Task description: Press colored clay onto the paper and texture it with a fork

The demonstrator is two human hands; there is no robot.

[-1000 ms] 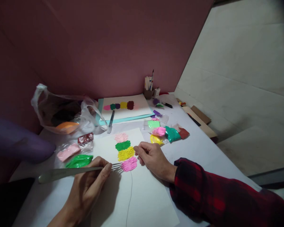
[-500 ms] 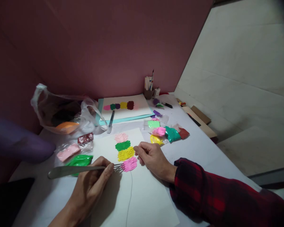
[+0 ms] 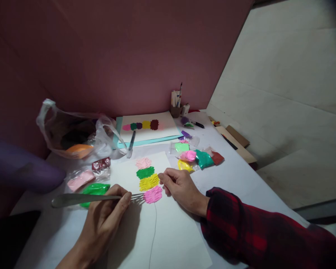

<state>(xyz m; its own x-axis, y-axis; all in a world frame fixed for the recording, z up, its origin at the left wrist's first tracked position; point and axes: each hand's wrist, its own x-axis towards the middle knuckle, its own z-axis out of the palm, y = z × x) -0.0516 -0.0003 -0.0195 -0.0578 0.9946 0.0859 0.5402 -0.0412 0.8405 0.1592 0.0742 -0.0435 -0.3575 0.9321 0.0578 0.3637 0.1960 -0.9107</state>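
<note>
My left hand (image 3: 105,215) pinches a metal fork (image 3: 81,198), its handle pointing left and its tines at the left edge of a pink clay patch (image 3: 153,194). Above that patch, yellow clay (image 3: 149,182), green clay (image 3: 145,172) and pale pink clay (image 3: 143,163) form a column on a white sheet (image 3: 173,239). Ridges mark the clay surfaces. A thin drawn line runs down from the pink patch. My right hand (image 3: 182,188) rests on the sheet beside the yellow and pink clay, fingers curled together; whether anything is in them is hidden.
Clay packets (image 3: 204,159) lie right of the sheet, with a green packet (image 3: 96,190) and pale pink packet (image 3: 81,181) on the left. Behind are a plastic bag (image 3: 100,130), a pen (image 3: 131,144), a second clay picture (image 3: 168,129) and a brush cup (image 3: 176,111).
My left hand and the fork have shifted slightly left, drawing the tines back from the pink clay to its edge. My right hand has stayed in place.
</note>
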